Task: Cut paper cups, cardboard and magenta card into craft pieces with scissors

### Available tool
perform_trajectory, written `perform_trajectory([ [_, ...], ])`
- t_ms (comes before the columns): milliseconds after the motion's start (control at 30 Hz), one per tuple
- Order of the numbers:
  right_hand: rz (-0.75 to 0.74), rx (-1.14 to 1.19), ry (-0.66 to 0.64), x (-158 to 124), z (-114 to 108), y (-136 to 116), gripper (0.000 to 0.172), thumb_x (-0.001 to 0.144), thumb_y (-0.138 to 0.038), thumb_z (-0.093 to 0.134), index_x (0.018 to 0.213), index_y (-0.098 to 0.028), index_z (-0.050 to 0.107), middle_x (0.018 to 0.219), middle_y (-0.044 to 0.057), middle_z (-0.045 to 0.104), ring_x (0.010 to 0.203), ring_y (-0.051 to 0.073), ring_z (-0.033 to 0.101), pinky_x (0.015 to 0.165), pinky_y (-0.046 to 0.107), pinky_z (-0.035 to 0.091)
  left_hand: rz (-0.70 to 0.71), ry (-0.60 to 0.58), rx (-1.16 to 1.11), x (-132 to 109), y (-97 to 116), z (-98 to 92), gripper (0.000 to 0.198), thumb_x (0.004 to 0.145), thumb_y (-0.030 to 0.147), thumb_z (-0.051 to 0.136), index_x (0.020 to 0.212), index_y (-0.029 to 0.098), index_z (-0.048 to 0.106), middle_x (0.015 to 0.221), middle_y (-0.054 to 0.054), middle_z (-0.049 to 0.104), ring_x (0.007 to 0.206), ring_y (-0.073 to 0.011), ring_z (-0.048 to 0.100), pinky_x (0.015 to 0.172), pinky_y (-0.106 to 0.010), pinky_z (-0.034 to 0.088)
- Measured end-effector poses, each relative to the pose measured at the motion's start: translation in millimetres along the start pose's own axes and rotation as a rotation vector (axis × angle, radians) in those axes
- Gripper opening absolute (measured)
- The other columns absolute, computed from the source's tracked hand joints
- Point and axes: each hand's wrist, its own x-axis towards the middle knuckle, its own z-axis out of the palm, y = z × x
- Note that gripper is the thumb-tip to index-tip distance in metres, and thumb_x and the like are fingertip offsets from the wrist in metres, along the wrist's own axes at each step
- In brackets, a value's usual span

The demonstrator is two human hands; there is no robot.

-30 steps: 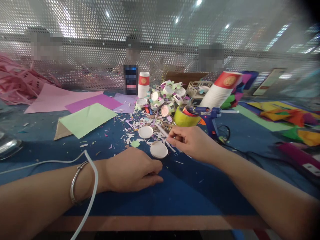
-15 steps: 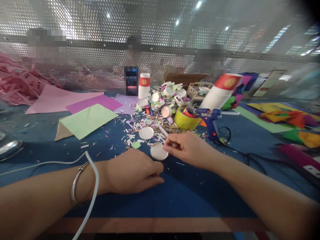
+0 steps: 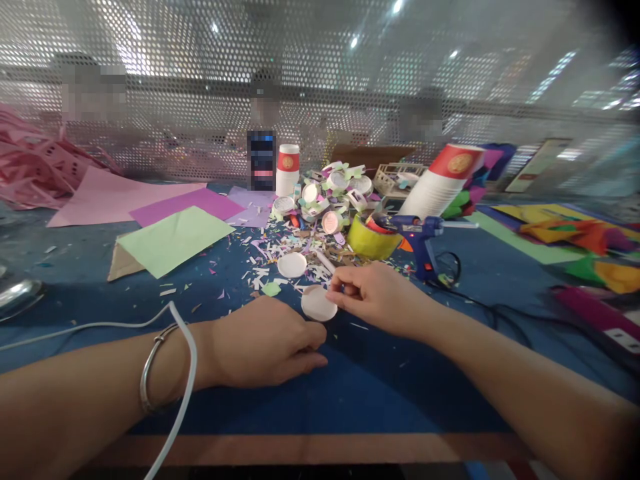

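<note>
My right hand [image 3: 373, 298] has its thumb and fingers pinched at the right edge of a white paper disc [image 3: 318, 305], which looks like a cup bottom. My left hand [image 3: 267, 343] rests on the blue table just to the lower left, fingers curled in and nothing visible in them. A silver bangle [image 3: 146, 380] circles the left wrist, and a white cable [image 3: 187, 373] passes over it. Just beyond the held disc lies a second white disc [image 3: 292, 265], with a small light-green paper scrap [image 3: 271, 289] nearby.
Paper scraps [image 3: 263, 257] surround a pile of cut cup pieces [image 3: 330, 193]. A blue glue gun [image 3: 424, 247] stands by a yellow tape roll [image 3: 367, 241], its black cord running right. Stacked paper cups [image 3: 435, 183] lean behind. Coloured sheets [image 3: 175, 240] lie left; a perforated metal screen [image 3: 175, 100] rises behind.
Almost nothing has moved. My right hand still pinches the disc edge, my left hand keeps its place, and the view has shifted very slightly.
</note>
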Motion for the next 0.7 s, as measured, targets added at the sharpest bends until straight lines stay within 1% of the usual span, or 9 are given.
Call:
perform_trajectory([
  [233, -0.006, -0.015, -0.001, 0.8, -0.8, -1.0, 0.018, 0.091, -0.033, 0.06, 0.083, -0.018, 0.067, 0.059, -0.003, 0.059, 0.054, 0.011, 0.05, 0.055, 0.026, 0.028, -0.006, -0.006, -0.014, 0.8, 0.3, -0.6, 0.025, 0.097, 0.035, 0.053, 0.076, 0.02, 0.053, 0.067, 0.0, 0.065, 0.058, -0.0158, 0.059, 0.049, -0.027, 0.028],
  [367, -0.009, -0.011, -0.001, -0.3, -1.1, -1.3, 0.018, 0.091, -0.032, 0.06, 0.082, -0.018, 0.066, 0.059, -0.003, 0.059, 0.053, 0.011, 0.049, 0.055, 0.026, 0.028, -0.014, -0.01, 0.024, -0.2, 2.1, -1.4, 0.025, 0.097, 0.035, 0.053, 0.078, 0.02, 0.056, 0.069, -0.001, 0.068, 0.059, -0.0168, 0.062, 0.049, -0.027, 0.03],
  [500, -0.013, -0.009, 0.0, -0.8, -1.3, -1.3, 0.019, 0.091, -0.033, 0.06, 0.081, -0.018, 0.066, 0.06, -0.002, 0.06, 0.053, 0.011, 0.049, 0.055, 0.026, 0.028, -0.046, 0.039, 0.113, 0.2, 0.5, 0.9, 0.025, 0.098, 0.036, 0.051, 0.081, 0.019, 0.06, 0.073, -0.003, 0.071, 0.063, -0.0196, 0.067, 0.05, -0.028, 0.031],
  [700, -0.004, -0.013, -0.008, -0.3, -2.2, -3.3, 0.02, 0.091, -0.033, 0.06, 0.079, -0.018, 0.066, 0.057, -0.002, 0.057, 0.051, 0.011, 0.047, 0.055, 0.026, 0.028, -0.154, 0.136, 0.208, 2.7, -7.2, 5.7, 0.032, 0.102, 0.038, 0.04, 0.093, 0.02, 0.064, 0.079, -0.004, 0.074, 0.068, -0.0237, 0.071, 0.051, -0.029, 0.035],
])
